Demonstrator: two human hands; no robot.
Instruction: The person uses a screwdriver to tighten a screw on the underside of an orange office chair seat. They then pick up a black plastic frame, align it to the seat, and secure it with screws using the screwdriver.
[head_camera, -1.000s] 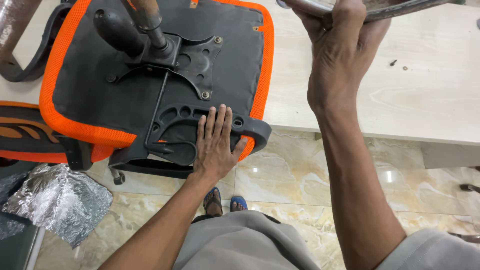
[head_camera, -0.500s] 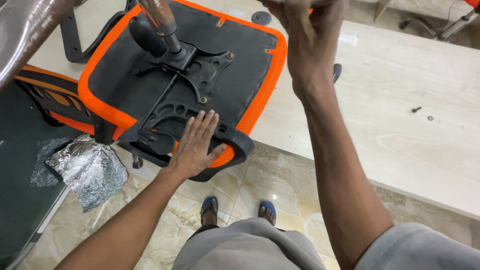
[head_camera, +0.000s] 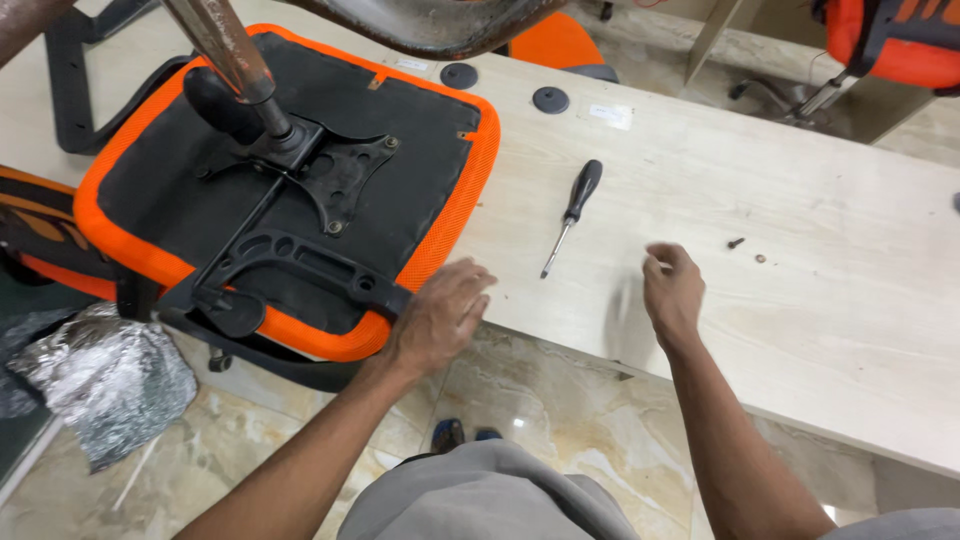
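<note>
While your left hand (head_camera: 440, 315) rests flat with loose, spread fingers on the orange edge of the upturned chair seat (head_camera: 300, 180), your right hand (head_camera: 672, 290) hovers over the pale wooden table (head_camera: 800, 260), fingers curled loosely and holding nothing. A black-handled screwdriver (head_camera: 572, 212) lies on the table between your hands, and two small screws (head_camera: 745, 248) lie just beyond your right hand.

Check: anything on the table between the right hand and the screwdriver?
Nothing visible. The right hand hovers over bare table; the black-handled screwdriver lies to its left with clear tabletop between. The left hand rests at the chair seat edge.
</note>
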